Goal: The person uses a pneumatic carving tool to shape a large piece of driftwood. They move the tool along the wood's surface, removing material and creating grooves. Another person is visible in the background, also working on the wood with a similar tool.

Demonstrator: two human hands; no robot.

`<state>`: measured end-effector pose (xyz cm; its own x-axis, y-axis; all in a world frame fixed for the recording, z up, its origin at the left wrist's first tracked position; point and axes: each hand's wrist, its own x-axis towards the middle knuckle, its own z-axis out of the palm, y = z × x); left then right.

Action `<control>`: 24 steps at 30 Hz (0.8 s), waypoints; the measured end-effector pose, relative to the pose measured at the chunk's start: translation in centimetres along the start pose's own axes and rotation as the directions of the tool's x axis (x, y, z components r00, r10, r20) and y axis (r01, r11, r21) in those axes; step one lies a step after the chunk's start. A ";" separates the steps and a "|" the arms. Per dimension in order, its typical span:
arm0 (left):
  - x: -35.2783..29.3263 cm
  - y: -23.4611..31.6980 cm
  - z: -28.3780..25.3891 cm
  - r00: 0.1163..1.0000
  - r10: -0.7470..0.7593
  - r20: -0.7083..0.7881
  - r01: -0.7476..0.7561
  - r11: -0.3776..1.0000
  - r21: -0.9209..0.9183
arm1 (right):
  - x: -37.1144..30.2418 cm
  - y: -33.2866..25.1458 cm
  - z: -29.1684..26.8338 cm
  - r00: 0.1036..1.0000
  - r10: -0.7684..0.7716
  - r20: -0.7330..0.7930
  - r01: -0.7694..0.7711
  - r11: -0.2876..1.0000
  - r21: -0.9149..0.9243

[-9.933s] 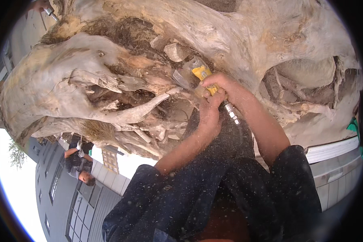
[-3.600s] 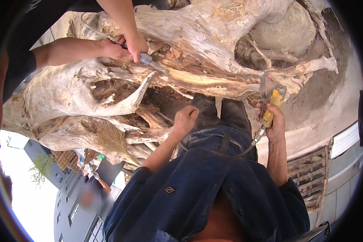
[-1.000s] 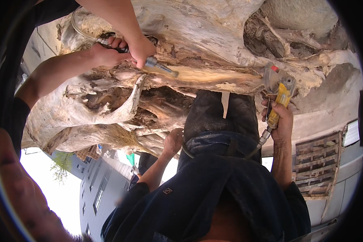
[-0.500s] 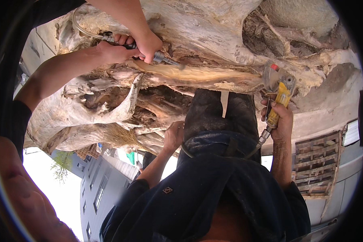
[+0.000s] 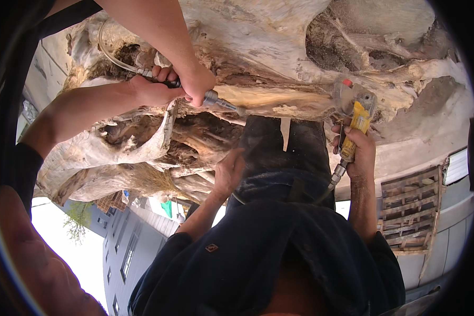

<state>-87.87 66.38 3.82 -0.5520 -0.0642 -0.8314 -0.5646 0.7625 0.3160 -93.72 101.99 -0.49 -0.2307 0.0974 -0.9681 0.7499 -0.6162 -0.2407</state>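
My right hand [image 5: 361, 147] is wrapped round the yellow body of a grinder [image 5: 358, 124] with a metal hose fitting at its lower end. The grinder's dusty head lies against the right part of a pale, freshly cut strip of wood [image 5: 279, 99] on a large gnarled tree root [image 5: 258, 37]. My left hand [image 5: 229, 171] hangs beside my dark trouser leg, near the root. Its fingers look loosely extended, a little blurred, with nothing visible in them. At the left, a co-worker's two hands [image 5: 195, 87] grip a slim grey rotary grinder [image 5: 213, 97], its tip at the cut strip.
A clear hose [image 5: 106, 50] runs from the co-worker's tool across the root. A curved branch stub [image 5: 160, 137] juts out near my left hand. A slatted wooden frame [image 5: 411, 210] stands at the right; a grey building [image 5: 129, 253] shows at the lower left.
My left hand has lifted slightly and its fingers have straightened. The co-worker's grinder has moved down and right along the wood. My right hand keeps its hold; the view has shifted slightly.
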 end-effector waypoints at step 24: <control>-1.4 3.8 2.9 0.976 0.170 0.133 -0.133 0.959 -0.250 | -1.0 -0.7 -0.4 1.000 0.024 -0.003 -0.024 0.999 -0.048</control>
<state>-87.46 71.18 4.90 -0.5534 0.1530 -0.8187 -0.6215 0.5786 0.5282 -93.73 102.67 0.57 -0.2104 0.0850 -0.9739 0.7842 -0.5802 -0.2201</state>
